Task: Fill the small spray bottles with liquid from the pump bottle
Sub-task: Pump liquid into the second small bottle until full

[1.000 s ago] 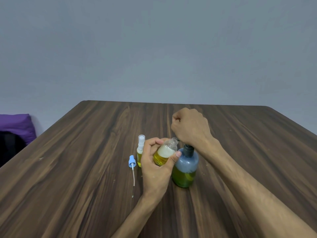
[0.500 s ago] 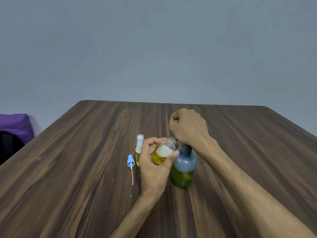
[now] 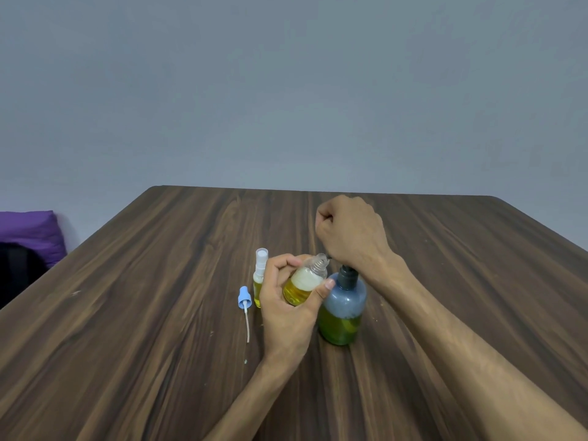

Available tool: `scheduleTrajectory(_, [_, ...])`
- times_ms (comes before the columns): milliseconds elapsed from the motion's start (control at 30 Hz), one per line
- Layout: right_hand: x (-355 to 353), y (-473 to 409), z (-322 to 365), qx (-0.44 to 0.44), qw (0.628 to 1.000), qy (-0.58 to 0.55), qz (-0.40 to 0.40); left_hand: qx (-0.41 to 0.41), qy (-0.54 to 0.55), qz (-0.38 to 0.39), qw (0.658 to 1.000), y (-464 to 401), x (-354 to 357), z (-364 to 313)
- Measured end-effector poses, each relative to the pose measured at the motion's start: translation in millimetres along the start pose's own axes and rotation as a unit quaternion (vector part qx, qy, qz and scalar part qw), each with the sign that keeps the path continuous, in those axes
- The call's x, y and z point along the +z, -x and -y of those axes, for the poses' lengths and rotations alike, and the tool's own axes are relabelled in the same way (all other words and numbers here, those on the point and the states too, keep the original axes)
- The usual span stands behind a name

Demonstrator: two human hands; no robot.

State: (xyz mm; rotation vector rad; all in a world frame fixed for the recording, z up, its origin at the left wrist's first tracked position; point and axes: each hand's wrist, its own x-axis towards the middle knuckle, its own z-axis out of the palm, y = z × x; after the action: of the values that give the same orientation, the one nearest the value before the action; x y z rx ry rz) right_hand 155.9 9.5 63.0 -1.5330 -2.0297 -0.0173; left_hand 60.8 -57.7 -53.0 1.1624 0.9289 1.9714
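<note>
Wood-grain table (image 3: 143,329), dark brown with a rounded far corner, fills the lower half of the view beneath a plain grey-blue wall (image 3: 286,90), and a purple cushion (image 3: 30,232) sits beyond its left edge. Near the table's middle the left hand (image 3: 286,310) grips an uncapped small spray bottle (image 3: 304,283), tilted, holding yellow liquid topped with foam, its neck just at the spout of the blue pump bottle (image 3: 343,308) standing upright beside it; the right hand (image 3: 350,233) is curled into a fist on the pump head. Left of them stand a second small spray bottle (image 3: 260,275) with its clear cap on and a loose blue sprayer cap (image 3: 243,299) lying flat with its dip tube
</note>
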Motion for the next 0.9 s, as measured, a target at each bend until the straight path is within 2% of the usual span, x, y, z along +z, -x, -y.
scheduleTrajectory(67, [0.9,1.9,-0.7,0.004,1.0,0.002,0.019,-0.003,-0.005,-0.001,1.0,0.3,0.1,0.1])
scheduleTrajectory(200, [-2.8,-1.7,-1.1,-0.004,1.0,-0.002,-0.013,-0.001,-0.01,0.003,1.0,-0.2,-1.2,2.5])
scheduleTrajectory(333, [1.5,1.5,-0.2,0.001,1.0,-0.003,0.014,0.001,-0.012,-0.002,1.0,0.0,-0.9,1.5])
scheduleTrajectory(467, [-2.6,-4.9,-0.1,-0.008,1.0,0.001,-0.024,0.005,-0.004,-0.003,1.0,0.5,0.0,-0.3])
scheduleTrajectory(600, [3.7,2.5,-2.1,0.008,1.0,-0.01,0.016,-0.002,-0.014,0.002,1.0,0.2,-0.7,1.2])
scheduleTrajectory(733, [-2.5,-2.9,-2.1,-0.005,1.0,-0.008,-0.021,0.002,-0.012,0.005,1.0,0.8,-1.5,1.4])
scheduleTrajectory(900, [2.9,0.1,-1.9,-0.005,1.0,-0.001,0.007,-0.001,-0.008,-0.001,1.0,0.1,-0.4,1.2])
